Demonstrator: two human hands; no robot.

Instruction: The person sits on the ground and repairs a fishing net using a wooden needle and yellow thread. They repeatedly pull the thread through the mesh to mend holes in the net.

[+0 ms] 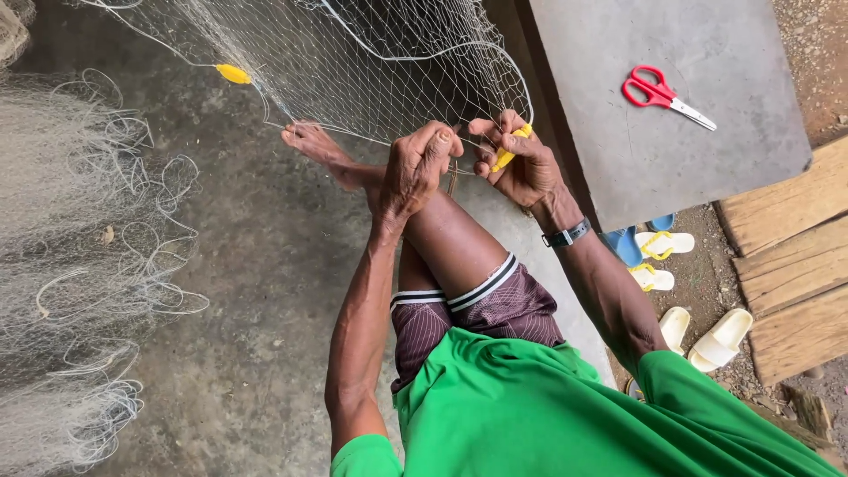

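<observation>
Above the knee | net (pixel 380 71) edge pinched in closed left hand (pixel 415 168) | yellow needle (pixel 510 150) gripped by right hand (pixel 521 163) | snagging risked if mesh is slackened.

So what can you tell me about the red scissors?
The scissors have two bright red loop handles that look like plastic and short silvery metal blades. They are closed and lie flat on the grey slab, handles toward the upper left, tips pointing lower right. Only the slab touches them; both hands are away at the net.
</observation>
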